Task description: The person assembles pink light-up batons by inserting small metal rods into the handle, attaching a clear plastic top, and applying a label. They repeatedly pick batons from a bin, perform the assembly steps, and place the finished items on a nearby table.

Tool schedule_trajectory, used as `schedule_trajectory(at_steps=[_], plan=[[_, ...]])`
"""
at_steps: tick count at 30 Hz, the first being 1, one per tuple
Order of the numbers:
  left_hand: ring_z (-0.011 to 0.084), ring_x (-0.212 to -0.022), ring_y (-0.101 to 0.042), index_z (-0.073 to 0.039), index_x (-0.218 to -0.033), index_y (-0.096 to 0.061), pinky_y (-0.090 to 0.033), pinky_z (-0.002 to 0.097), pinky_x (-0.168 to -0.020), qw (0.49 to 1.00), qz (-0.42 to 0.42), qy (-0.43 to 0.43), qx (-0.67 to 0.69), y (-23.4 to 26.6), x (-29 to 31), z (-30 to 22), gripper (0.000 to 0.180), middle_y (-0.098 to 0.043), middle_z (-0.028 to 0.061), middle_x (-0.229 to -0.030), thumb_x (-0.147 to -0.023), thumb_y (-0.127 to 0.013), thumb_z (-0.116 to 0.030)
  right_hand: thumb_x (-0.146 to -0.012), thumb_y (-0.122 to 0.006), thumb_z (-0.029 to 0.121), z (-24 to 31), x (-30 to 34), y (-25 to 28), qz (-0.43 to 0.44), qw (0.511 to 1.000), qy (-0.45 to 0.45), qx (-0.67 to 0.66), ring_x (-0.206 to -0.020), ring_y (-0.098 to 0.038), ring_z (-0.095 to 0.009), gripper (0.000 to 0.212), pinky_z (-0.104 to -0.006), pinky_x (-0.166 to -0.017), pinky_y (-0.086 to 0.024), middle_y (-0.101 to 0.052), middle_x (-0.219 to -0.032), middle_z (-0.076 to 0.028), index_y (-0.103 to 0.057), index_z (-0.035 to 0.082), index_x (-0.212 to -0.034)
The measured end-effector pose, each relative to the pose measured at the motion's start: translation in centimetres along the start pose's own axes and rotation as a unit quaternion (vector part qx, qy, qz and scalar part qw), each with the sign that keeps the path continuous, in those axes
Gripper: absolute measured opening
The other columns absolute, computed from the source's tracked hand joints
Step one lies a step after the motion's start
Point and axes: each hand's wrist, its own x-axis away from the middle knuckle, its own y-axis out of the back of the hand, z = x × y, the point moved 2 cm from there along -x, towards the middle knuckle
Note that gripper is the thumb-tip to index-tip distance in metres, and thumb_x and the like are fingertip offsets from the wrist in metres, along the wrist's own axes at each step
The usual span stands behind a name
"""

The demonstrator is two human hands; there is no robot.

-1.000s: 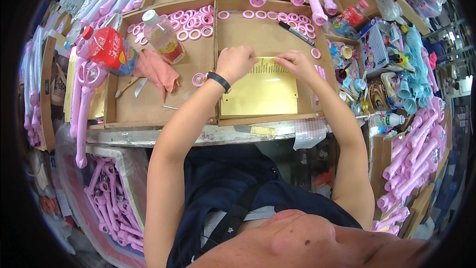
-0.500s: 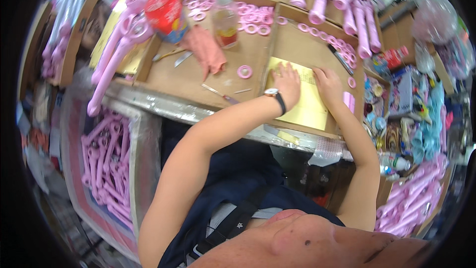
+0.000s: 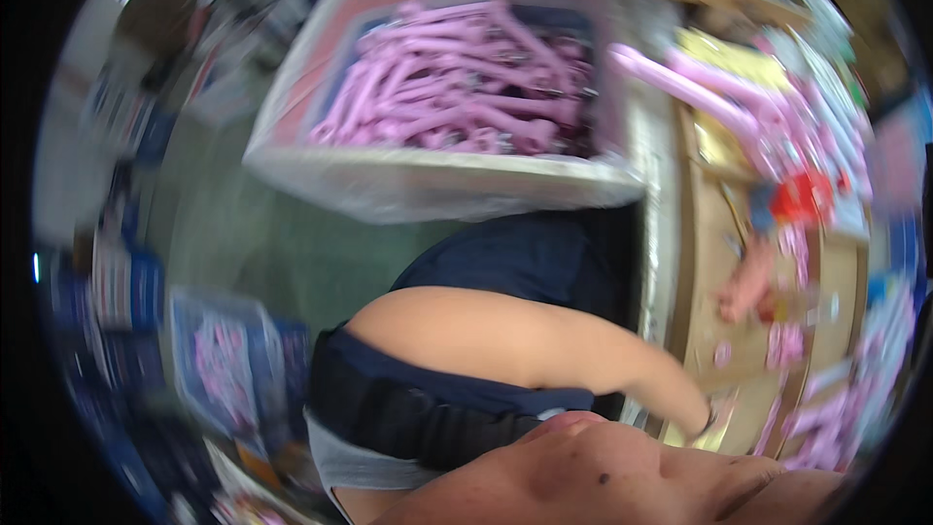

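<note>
In the head view, our left forearm (image 3: 622,365) reaches to the near right, its wristband (image 3: 711,418) at the yellow sheet (image 3: 719,437) in the cardboard tray (image 3: 750,413); with both hands hidden, we cannot tell how our fingers stand. Farther away, a bin (image 3: 437,170) holds pink parts (image 3: 457,78).

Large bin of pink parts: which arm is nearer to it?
Left, as far as shows: the left arm lies below the bin in the picture, apart from it, extended to the cardboard tray. The right arm is out of view.
</note>
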Motion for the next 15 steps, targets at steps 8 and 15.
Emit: schedule_trajectory(at_steps=[8,15], plan=[[0.0308,-0.105,-0.056,-0.008,-0.107,-0.065,-0.036,0.0533,-0.089,0.989,-0.023,0.078,0.122,-0.9,12.9,4.8,0.081,-0.061,0.0152,-0.112,-0.061,-0.059,-0.074,-0.094,-0.046,0.035,0.4,0.4,1.2,0.037,0.994,0.072,-0.078,-0.133,-0.029,-0.039,0.068,-0.0425,-0.111,-0.023,-0.028,-0.144,-0.028,-0.023,-0.009,-0.140],[0.0270,-0.098,-0.061,-0.009,-0.104,-0.065,-0.042,0.0484,-0.079,0.999,0.011,0.010,0.034,1.4,10.7,3.1,0.079,-0.064,0.0129,-0.105,-0.063,-0.056,-0.077,-0.092,-0.048,0.031,2.6,1.0,3.7,0.174,0.976,-0.127,0.034,-0.104,-0.047,-0.036,0.044,-0.0431,-0.085,-0.036,-0.049,-0.112,-0.023,-0.044,0.006,-0.128]])
